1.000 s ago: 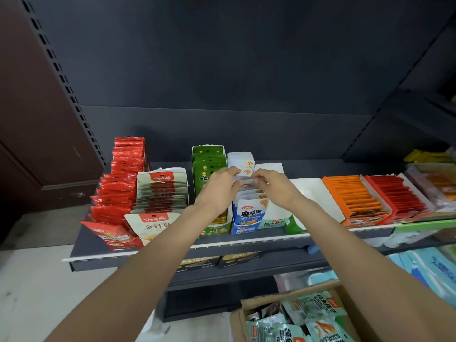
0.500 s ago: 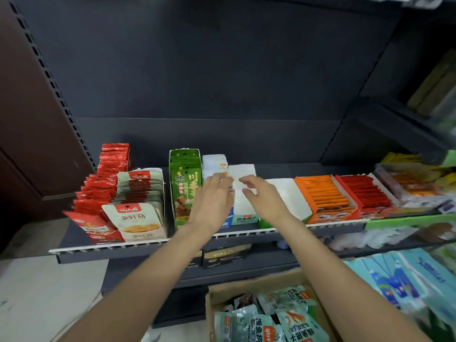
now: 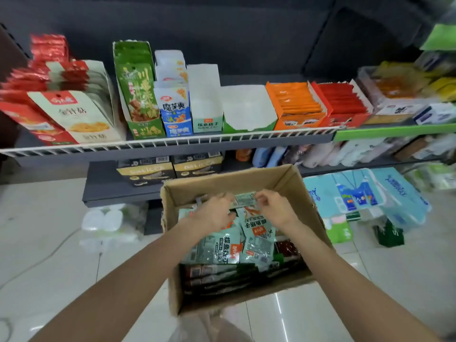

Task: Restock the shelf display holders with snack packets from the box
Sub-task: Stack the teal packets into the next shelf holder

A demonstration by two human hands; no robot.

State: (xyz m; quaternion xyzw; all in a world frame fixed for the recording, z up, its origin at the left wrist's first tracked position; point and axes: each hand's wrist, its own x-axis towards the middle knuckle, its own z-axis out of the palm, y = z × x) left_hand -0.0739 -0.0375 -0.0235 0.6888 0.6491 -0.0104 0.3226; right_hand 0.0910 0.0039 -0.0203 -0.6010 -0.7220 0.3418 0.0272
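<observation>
An open cardboard box (image 3: pixel 291 178) stands on the floor below the shelf, full of pale green snack packets (image 3: pixel 222 245). Both hands are inside it. My left hand (image 3: pixel 213 213) and my right hand (image 3: pixel 276 208) each pinch an end of one pale green packet (image 3: pixel 246 201) near the box's far wall. On the shelf above, the white display holder with a green front (image 3: pixel 204 95) stands empty, and so does the wider white-and-green holder (image 3: pixel 248 109) beside it. The blue-and-white holder (image 3: pixel 174 104) to their left is stocked.
The shelf rail (image 3: pixel 172 141) fronts red, beige, green, orange (image 3: pixel 294 104) and red (image 3: pixel 341 102) snack holders. A lower shelf carries black-and-gold boxes (image 3: pixel 170 169). Blue tissue packs (image 3: pixel 365 193) lie on the floor at right, white packs (image 3: pixel 108 223) at left.
Both hands left the blue-and-white packets on the shelf and dropped into the box, where they now pinch a green packet. The view tilted down toward the box.
</observation>
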